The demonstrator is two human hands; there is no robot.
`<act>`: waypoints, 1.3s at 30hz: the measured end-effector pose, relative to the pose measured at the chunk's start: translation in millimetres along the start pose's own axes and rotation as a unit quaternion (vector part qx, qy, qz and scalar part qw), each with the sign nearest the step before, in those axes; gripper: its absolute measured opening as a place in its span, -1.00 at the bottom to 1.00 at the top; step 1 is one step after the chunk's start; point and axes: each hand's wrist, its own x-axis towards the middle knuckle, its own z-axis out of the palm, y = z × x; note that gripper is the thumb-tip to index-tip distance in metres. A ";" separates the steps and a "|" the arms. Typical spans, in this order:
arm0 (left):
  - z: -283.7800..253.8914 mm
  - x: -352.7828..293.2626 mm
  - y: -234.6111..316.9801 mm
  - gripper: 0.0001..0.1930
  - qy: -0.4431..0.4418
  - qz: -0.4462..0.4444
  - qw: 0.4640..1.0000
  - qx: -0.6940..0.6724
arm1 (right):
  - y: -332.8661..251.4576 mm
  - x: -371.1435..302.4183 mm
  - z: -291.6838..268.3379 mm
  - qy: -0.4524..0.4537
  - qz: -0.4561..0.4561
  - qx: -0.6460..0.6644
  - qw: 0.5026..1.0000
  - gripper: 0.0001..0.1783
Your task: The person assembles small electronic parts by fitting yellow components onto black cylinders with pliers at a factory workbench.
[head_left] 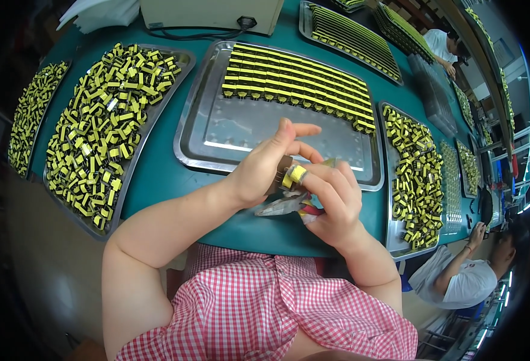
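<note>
Position: the yellow part [298, 174] sits between my two grips, near the centre of the clock face. My right grip [334, 195] is closed around the pliers [280, 206], whose nose points to 9 o'clock. My left grip [259, 171] has its thumb and upper fingers spread; whether its hidden fingers pinch the yellow part, I cannot tell.

Procedure: I judge this to be work on the part's pins. I should steady the body, hold my fingertips clear of the nose, and squeeze lightly to avoid bending a pin.

Containers: at 12 o'clock on the worktop [157, 207], the metal tray [217, 135] carries neat rows in its far portion; its near portion is bare. Loose parts fill the left tray [184, 58], between 9 and 10 o'clock, and the right tray [397, 237], at 3 o'clock.
</note>
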 end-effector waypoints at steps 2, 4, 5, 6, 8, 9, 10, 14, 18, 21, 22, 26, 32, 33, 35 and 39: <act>0.7 0.3 0.1 -0.23 -0.010 -0.008 0.999 -0.035 | -0.9 -1.3 -1.4 0.000 0.002 -0.005 1.000 -0.50; 0.2 0.3 -0.6 -0.22 -0.014 -0.011 0.999 -0.043 | -1.5 -1.9 -1.9 -0.001 0.003 -0.008 1.000 -0.50; -0.1 0.4 -1.1 -0.22 -0.018 -0.013 0.998 -0.053 | -1.5 -2.0 -2.1 -0.001 0.004 -0.008 1.000 -0.50; -0.2 0.7 -1.4 -0.22 -0.018 -0.013 0.998 -0.053 | -1.4 -1.8 -2.2 -0.002 0.004 -0.008 1.000 -0.50; -0.1 0.9 -2.3 -0.21 -0.023 -0.015 0.997 -0.070 | -3.1 -1.4 -1.1 0.005 0.012 0.000 1.000 -0.51; 0.3 1.1 -3.4 -0.21 -0.023 -0.014 0.997 -0.070 | -4.2 -1.2 -0.8 0.010 0.021 0.007 1.000 -0.51; 1.0 1.7 -4.7 -0.24 -0.015 -0.008 0.996 -0.090 | -4.7 -0.9 -1.0 0.009 0.020 0.008 1.000 -0.51; -0.1 2.6 -6.4 -0.27 -0.022 -0.003 0.992 -0.122 | -5.8 0.4 -1.6 0.010 0.028 0.005 1.000 -0.54; -0.2 2.1 -3.8 -0.23 -0.044 -0.008 0.994 -0.100 | -8.1 2.4 -4.4 0.005 0.037 0.004 0.999 -0.53; -0.6 2.2 -3.9 -0.23 -0.052 -0.005 0.993 -0.109 | -8.4 2.5 -4.1 0.006 0.038 -0.001 0.999 -0.53; -1.0 2.4 -4.1 -0.24 -0.054 -0.004 0.993 -0.109 | -8.6 2.7 -3.9 0.006 0.037 -0.001 0.999 -0.53; 0.1 2.4 -2.5 -0.25 -0.053 -0.002 0.993 -0.103 | -9.2 3.2 -3.8 0.012 0.040 -0.006 0.999 -0.54; 1.6 1.4 -1.1 -0.28 -0.044 -0.014 0.992 -0.118 | -6.5 2.4 -2.8 0.011 0.027 -0.007 1.000 -0.48; 1.6 1.3 -1.4 -0.28 -0.044 -0.013 0.992 -0.118 | -6.7 2.2 -3.2 0.004 0.028 -0.004 1.000 -0.48; 1.4 1.7 -2.7 -0.29 -0.039 -0.025 0.988 -0.144 | -7.4 2.6 -3.8 0.000 0.027 -0.005 1.000 -0.49; -1.0 2.7 -6.3 -0.30 -0.044 -0.025 0.987 -0.154 | -7.1 2.5 -3.3 -0.002 0.023 -0.005 1.000 -0.49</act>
